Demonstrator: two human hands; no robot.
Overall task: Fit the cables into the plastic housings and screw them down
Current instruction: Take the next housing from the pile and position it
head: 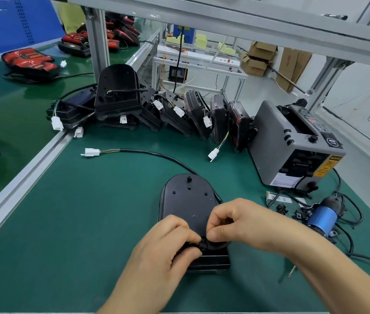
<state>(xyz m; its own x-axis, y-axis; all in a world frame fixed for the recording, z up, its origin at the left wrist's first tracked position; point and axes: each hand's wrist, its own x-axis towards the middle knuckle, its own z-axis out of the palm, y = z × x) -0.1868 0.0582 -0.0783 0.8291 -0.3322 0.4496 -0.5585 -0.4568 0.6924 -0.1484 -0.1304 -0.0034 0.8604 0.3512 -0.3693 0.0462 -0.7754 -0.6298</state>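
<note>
Housing: a black plastic housing [188, 200] lies flat on the green tabletop [77, 234], rounded end pointing away.
Cable: a black cable [154, 153] runs from a white connector [92, 152] to the housing's far end, then down its right side and under the fingers.
Left hand [168, 243]: fingers curled, pinching the cable at the housing's near end.
Right hand [236, 220]: thumb and bent fingers pinch the same stretch, touching the left hand.
Hidden: the gripped part is black on black and covered by fingers, so I cannot tell whether it is seated.
Right side: a grey tape dispenser [292, 143]; a blue screwdriver [322, 217] beside small black parts [282, 208] too small to identify.
Behind: more housings [179, 109] lean together.
</note>
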